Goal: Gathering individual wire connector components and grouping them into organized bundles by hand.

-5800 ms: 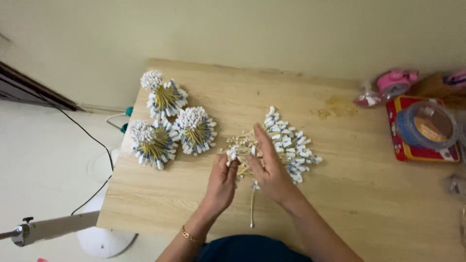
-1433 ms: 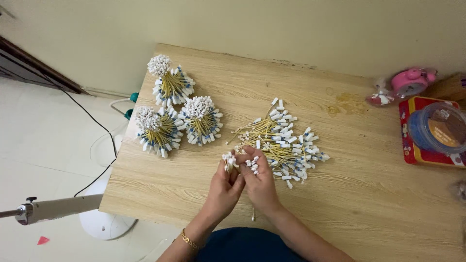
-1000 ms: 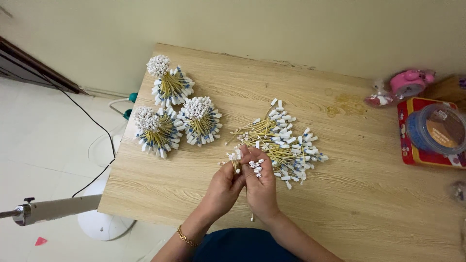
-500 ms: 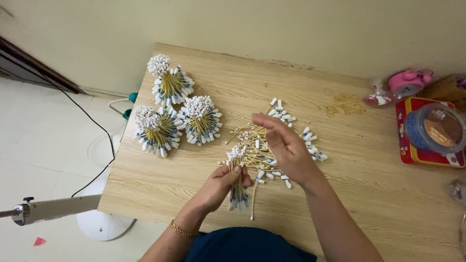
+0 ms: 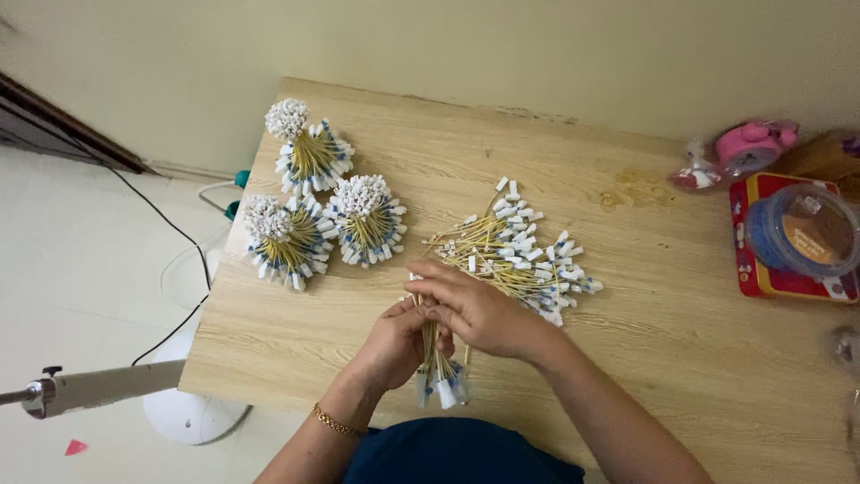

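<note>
Gripping a bundle [image 5: 437, 363] of thin yellow, white-tipped sticks, both hands close around it.

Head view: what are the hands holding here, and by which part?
The left hand grips a small bunch of yellow sticks around the middle of the stems, white tips hanging toward the table edge. The right hand closes over the bunch's upper end.

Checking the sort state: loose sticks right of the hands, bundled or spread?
Spread. The loose sticks lie fanned flat on the table, tips apart, unlike the three tied bundles. The left hand grips a few.
</note>
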